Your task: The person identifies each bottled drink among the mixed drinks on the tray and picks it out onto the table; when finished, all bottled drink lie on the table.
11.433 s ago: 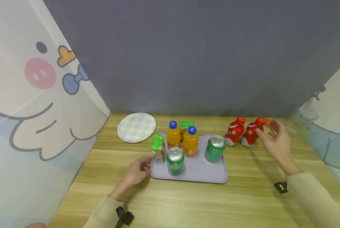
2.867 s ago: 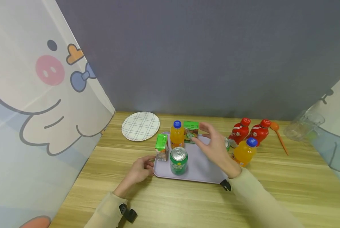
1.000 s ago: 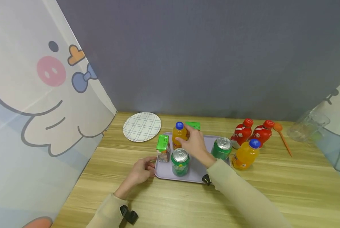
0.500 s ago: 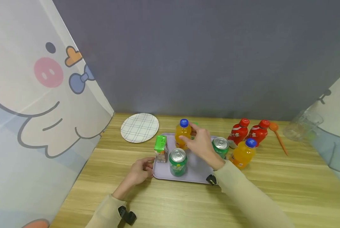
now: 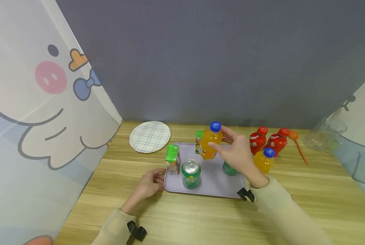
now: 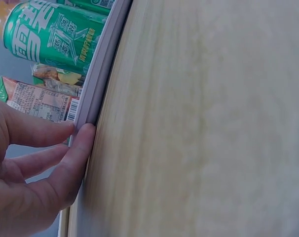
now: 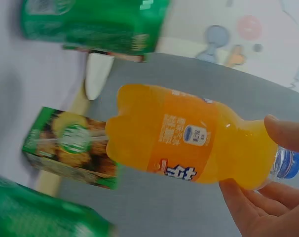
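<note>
My right hand (image 5: 237,153) grips a bottle of orange soda (image 5: 210,143) near its neck. In the right wrist view the orange soda bottle (image 7: 184,138) hangs clear of the tray. With thumb and finger, my left hand (image 6: 46,168) pinches the rim of the lilac tray (image 5: 222,185) at its front left corner. On that tray stand a green soda can (image 5: 190,177), a juice carton (image 5: 172,160), a second carton (image 5: 198,141) partly behind the held bottle, and another green can (image 5: 229,168) partly hidden by my right hand.
Right of the tray, another orange soda bottle (image 5: 264,163) stands by two red bottles (image 5: 257,141), partly behind my right arm. An orange spoon (image 5: 299,148) and a clear pitcher (image 5: 323,136) lie farther right. A checked plate (image 5: 150,136) sits back left.
Earlier both orange soda bottles stood on the tray. One now stands right of it; my right hand took the other, lifted it and moved it right. My left hand has stayed at the tray.
</note>
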### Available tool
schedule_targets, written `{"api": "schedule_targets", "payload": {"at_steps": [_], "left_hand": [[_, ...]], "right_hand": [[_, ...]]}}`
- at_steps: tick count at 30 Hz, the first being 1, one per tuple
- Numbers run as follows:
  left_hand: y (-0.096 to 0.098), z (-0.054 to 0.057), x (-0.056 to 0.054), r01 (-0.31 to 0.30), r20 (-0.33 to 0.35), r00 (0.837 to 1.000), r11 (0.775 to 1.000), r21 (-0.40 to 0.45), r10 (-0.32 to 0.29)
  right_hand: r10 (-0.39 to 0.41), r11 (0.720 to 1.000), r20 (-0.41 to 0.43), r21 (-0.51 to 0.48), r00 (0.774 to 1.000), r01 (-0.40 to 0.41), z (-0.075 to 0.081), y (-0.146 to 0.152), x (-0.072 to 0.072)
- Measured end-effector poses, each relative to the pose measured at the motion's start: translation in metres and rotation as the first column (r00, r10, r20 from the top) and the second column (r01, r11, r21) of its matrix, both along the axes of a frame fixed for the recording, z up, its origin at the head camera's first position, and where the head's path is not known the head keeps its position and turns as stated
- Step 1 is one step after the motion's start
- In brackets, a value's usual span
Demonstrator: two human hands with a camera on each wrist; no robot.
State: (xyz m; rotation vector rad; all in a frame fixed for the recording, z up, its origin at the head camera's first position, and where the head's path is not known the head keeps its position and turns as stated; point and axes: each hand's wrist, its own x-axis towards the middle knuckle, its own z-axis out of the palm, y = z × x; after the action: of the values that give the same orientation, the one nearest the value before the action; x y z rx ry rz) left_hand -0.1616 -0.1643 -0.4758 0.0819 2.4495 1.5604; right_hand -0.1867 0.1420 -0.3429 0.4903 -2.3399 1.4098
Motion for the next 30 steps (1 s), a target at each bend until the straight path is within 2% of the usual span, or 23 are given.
{"api": "schedule_targets", "payload": {"at_steps": [3,7,12,23,30], "left_hand": [[0.001,0.001,0.000,0.008,-0.015,1.000,1.000,-0.007,-0.009],[0.001,0.002,0.000,0.008,-0.026,1.000,1.000,-0.008,-0.008],[0.000,0.002,-0.002,-0.012,-0.023,1.000,1.000,-0.014,0.012],[0.000,0.001,-0.001,0.003,-0.017,1.000,1.000,-0.022,-0.003],[-0.001,-0.001,-0.001,-0.010,0.005,1.000,1.000,0.007,0.010]], "right_hand": [[0.002,1.000,-0.035,-0.027,0.999,-0.003,0.017,0.011,0.009],[0.000,1.000,-0.031,-0.031,1.000,-0.001,0.038,0.023,0.018],[-0.007,1.000,-0.034,0.006,0.999,0.007,0.054,0.034,0.024],[-0.140,0.990,-0.061,0.024,0.988,0.142,0.071,0.074,0.041],[-0.210,0.978,-0.073,-0.002,0.975,0.210,0.070,0.097,0.042]]}}
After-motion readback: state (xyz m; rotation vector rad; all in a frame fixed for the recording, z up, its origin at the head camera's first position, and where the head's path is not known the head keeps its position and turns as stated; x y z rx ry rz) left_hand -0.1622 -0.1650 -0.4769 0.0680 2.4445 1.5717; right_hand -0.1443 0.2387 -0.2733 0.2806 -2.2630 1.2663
